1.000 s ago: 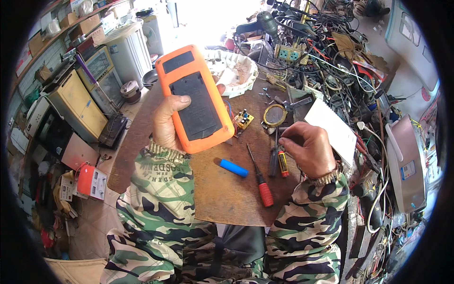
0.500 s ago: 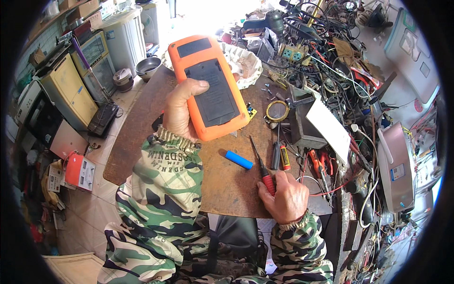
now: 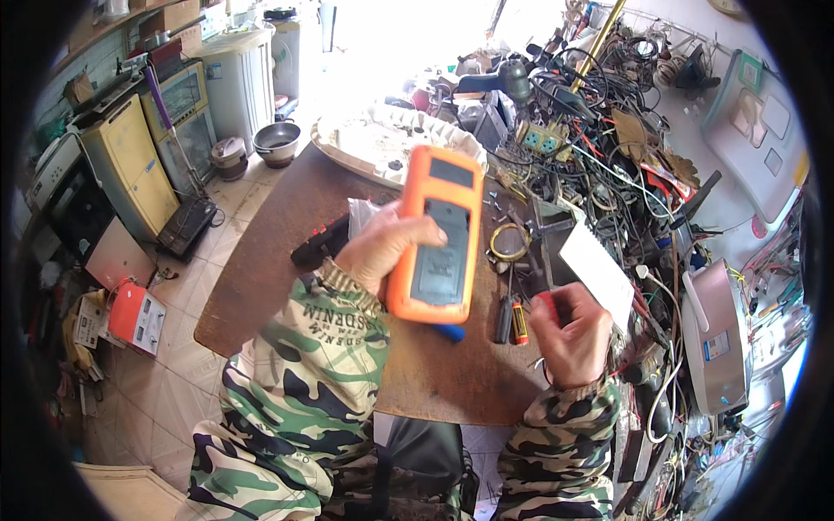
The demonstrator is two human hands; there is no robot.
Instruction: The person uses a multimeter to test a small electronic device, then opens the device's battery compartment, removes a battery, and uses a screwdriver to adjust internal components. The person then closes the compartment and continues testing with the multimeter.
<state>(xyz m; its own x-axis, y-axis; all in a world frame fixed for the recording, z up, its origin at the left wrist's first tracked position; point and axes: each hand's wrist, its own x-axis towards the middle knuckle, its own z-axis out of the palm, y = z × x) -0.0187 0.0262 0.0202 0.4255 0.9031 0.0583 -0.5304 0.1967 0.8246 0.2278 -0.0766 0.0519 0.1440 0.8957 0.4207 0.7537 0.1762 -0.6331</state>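
Note:
My left hand (image 3: 382, 247) grips an orange multimeter (image 3: 445, 236) with its dark back panel facing up and the thumb lying across it. Partly hidden under the meter's lower end is a blue cylinder (image 3: 450, 332), like a battery cell. My right hand (image 3: 573, 337) is closed round the red handle of a screwdriver (image 3: 545, 304), whose shaft points away toward the grey box and is hard to make out. Left of this hand lie a black-handled tool (image 3: 504, 319) and a yellow-and-red tube (image 3: 519, 323) on the brown table (image 3: 269, 252).
A dark object with red parts (image 3: 321, 243) lies beside my left wrist. Farther back sits a pale, scalloped tray (image 3: 347, 143). Along the right side are a yellow ring (image 3: 509, 243), a white notepad (image 3: 595, 265) and a heap of tangled cables (image 3: 599, 139).
The multimeter has moved right and nearer, now partly covering the blue cylinder. My right hand has lifted the screwdriver off the table and carried it right and away from me. The view has shifted slightly.

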